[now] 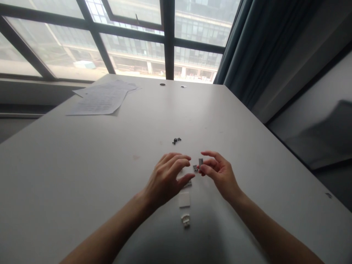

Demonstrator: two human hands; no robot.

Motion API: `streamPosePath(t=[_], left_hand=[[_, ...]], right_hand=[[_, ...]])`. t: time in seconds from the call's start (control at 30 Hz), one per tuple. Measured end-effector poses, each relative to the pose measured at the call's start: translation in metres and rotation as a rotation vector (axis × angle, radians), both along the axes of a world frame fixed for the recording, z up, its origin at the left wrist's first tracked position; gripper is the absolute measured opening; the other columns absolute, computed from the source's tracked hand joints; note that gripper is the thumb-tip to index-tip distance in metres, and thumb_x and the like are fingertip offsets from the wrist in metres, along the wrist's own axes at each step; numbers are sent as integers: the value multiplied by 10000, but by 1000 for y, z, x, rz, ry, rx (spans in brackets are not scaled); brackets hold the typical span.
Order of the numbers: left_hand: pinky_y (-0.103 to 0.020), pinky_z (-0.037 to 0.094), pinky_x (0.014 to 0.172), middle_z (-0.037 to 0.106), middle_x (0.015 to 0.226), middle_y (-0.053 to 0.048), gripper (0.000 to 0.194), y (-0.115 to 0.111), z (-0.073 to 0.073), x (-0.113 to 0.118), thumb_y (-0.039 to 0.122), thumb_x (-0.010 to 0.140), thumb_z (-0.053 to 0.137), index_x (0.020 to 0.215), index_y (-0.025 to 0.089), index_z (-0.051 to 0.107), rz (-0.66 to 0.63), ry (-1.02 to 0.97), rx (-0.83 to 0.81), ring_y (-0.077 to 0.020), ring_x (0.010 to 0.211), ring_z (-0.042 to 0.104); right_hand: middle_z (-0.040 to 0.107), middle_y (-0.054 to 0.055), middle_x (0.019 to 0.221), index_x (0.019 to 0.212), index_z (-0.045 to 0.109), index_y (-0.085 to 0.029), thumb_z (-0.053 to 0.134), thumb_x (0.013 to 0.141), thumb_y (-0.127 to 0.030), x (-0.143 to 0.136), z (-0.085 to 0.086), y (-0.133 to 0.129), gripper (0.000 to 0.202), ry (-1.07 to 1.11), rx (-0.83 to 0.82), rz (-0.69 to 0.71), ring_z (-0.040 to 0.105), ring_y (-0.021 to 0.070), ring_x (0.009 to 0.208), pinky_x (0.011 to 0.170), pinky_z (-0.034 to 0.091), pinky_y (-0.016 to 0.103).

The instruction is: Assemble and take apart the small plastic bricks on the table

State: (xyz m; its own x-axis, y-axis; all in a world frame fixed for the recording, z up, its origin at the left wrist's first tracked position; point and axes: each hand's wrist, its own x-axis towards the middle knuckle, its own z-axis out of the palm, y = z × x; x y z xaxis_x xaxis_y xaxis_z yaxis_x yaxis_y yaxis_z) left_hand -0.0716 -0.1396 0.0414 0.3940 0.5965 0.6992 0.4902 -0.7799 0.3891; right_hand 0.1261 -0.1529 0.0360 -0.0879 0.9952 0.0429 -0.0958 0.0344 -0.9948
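Between the thumb and fingers of my right hand is a small grey rectangular block, held upright. Just left of it sits a small grey piece with dark spots; whether it touches my right fingers I cannot tell. My left hand hovers opposite with thumb and fingers apart and nothing between them. Partly hidden under the left thumb lies a grey piece. Nearer to me are a flat white square and a small cream-white part with an uneven shape.
A little pile of small black pieces lies beyond my hands on the white table. Printed paper sheets rest at the far left. Windows stand behind the table, with a dark curtain at the right.
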Motion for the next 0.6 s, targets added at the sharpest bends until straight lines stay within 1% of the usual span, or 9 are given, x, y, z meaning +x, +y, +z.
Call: streamPosePath(t=[0.1, 0.23, 0.3, 0.37, 0.5, 0.6], left_hand=[[-343, 468, 819, 665, 959, -62, 159, 1, -1, -16, 255, 817, 654, 928, 191, 561, 33, 98, 13, -189, 902, 575], [-338, 445, 803, 668, 915, -40, 105, -4, -14, -32, 216, 848, 603, 952, 213, 606, -72, 308, -17, -185, 878, 561], [-336, 442, 802, 664, 913, -42, 122, -8, -21, -35, 205, 851, 593, 969, 218, 616, -111, 346, -35, -189, 892, 561], [-333, 440, 802, 659, 905, -44, 133, -11, -26, -36, 191, 849, 590, 976, 218, 618, -126, 354, -37, -192, 901, 559], [-327, 440, 788, 655, 888, -41, 127, -13, -26, -36, 164, 839, 594, 956, 209, 613, -129, 326, -11, -184, 879, 556], [-327, 444, 779, 658, 873, -41, 117, -13, -26, -38, 149, 833, 598, 937, 204, 608, -118, 297, -2, -179, 856, 556]], right_hand=[[694, 10, 781, 1048, 647, -217, 627, 789, -250, 17, -7, -3, 262, -239, 21, -18, 623, 149, 689, 661, 506, 290], [700, 20, 816, 1010, 683, -212, 599, 781, -193, 25, -22, -9, 245, -577, 48, 60, 630, 156, 709, 660, 495, 280], [700, 17, 817, 1002, 684, -208, 577, 776, -155, 23, -26, -10, 255, -654, 79, 91, 627, 146, 686, 653, 491, 268], [696, 15, 810, 996, 681, -199, 568, 769, -132, 20, -26, -9, 263, -701, 97, 95, 619, 137, 654, 645, 490, 260], [680, 35, 888, 958, 685, -181, 567, 750, -98, 15, -23, -6, 253, -818, 140, 113, 602, 127, 645, 676, 492, 264], [661, 49, 933, 955, 693, -171, 566, 751, -88, 12, -23, -4, 254, -895, 164, 133, 595, 131, 680, 711, 489, 267]])
